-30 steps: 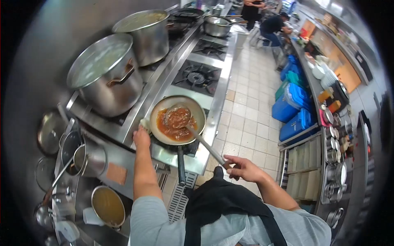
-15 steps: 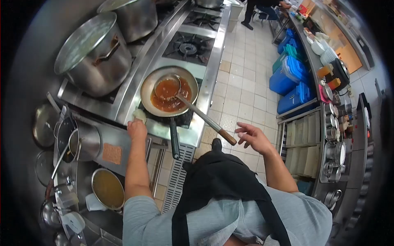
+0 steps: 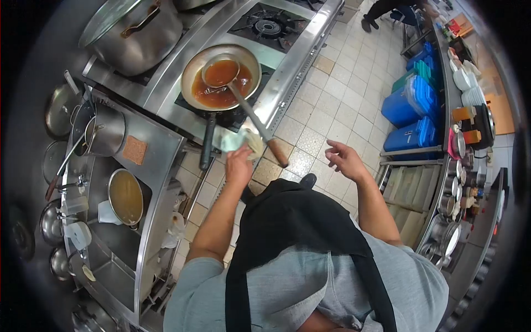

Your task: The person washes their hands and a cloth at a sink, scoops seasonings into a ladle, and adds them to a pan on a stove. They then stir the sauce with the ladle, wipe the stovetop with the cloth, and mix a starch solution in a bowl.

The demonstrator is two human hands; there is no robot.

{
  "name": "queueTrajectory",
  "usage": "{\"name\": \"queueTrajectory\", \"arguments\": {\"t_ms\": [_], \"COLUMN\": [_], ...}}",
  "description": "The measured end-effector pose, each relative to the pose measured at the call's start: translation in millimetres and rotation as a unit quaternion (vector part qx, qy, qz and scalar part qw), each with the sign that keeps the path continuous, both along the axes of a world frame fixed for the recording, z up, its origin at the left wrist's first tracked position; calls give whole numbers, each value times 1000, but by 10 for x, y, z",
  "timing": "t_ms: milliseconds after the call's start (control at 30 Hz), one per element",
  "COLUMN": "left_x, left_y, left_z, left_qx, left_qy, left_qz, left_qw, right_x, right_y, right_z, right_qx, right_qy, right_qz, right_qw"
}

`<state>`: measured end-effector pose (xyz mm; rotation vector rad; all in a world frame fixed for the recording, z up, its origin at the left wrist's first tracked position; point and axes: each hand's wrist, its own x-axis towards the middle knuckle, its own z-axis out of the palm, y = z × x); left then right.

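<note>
A frying pan point(image 3: 189, 95) with reddish-brown sauce sits on the front burner, its dark handle pointing toward me. The ladle point(image 3: 247, 109) lies with its bowl in the sauce and its wooden handle end sticking out over the stove's edge. My left hand point(image 3: 239, 164) is closed on a pale cloth point(image 3: 254, 145), between the pan handle and the ladle handle. To the right, over the floor, my right hand point(image 3: 344, 159) is held with its fingers apart, touching nothing.
A large steel pot point(image 3: 138, 41) stands at the back left of the stove. Beside the stove is a steel counter point(image 3: 160, 135) with a brown sponge point(image 3: 134, 150) and a pot of yellowish liquid point(image 3: 125, 196). Blue bins point(image 3: 410, 136) line the right side; a person point(image 3: 387, 8) is far off.
My right hand has let go of the ladle and moved away from it. My left hand has moved right with the cloth, from the stove's left edge to between the handles. The view has shifted.
</note>
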<state>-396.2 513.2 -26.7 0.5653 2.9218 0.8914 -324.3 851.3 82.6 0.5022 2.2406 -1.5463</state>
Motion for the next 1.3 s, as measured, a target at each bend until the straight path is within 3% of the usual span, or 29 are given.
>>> {"name": "queueTrajectory", "arguments": {"t_ms": [67, 133, 200, 267, 300, 333, 367, 433, 467, 533, 567, 667, 700, 800, 1000, 1233, 1300], "left_x": [53, 165, 121, 53, 53, 80, 52, 97, 90, 42, 11, -174, -238, -490, -1229, -2358, -2683], "left_y": [523, 995, 1265, 1225, 1178, 1086, 838, 752, 786, 925, 981, 1301, 1478, 1803, 2482, 3238, 3461], "left_z": [-43, 43, -31, -384, -338, -113, -380, -98, -161, -166, -160, 3, 115, -44, -136, -296, -281], "left_qx": [147, 216, 406, 447, 390, 385, 236, 59, 58, -173, -202, -157, -94, -185, -170, -137, -60], "left_qy": [-188, -187, -280, -154, -82, -74, -42, 133, 134, 73, 35, -25, -46, 26, 33, 69, 152], "left_qz": [65, 136, 178, 229, 299, 301, 359, 312, 314, 397, 378, 376, 392, 380, 350, 241, 135], "left_qw": [969, 949, 852, 851, 867, 869, 902, 939, 938, 898, 903, 913, 914, 906, 921, 958, 977], "right_x": [159, 375, 653, 935, 1070, 1203, 1313, 1458, 1492, 1456, 1411, 1071, 950, 582, 72, -352, -408], "right_y": [392, 824, 1311, 1713, 1870, 2011, 2132, 2336, 2419, 2463, 2493, 2459, 2476, 2585, 3146, 3812, 3880], "right_z": [-93, -146, -279, -343, -358, -379, -404, -483, -545, -593, -603, -463, -422, -344, -410, -650, -665], "right_qx": [14, 20, 36, 63, 53, 44, 44, 14, 14, 1, 1, -29, -37, -37, -1, 16, 13], "right_qy": [-8, -7, -26, -32, -38, -45, -43, -52, -52, -67, -83, -72, -61, -45, -82, -120, -126], "right_qz": [-16, -32, -94, -138, -171, -205, -201, -248, -245, -275, -264, -247, -237, -211, -189, -224, -242], "right_qw": [1000, 999, 995, 988, 983, 977, 978, 967, 968, 959, 961, 966, 969, 976, 978, 967, 962]}}
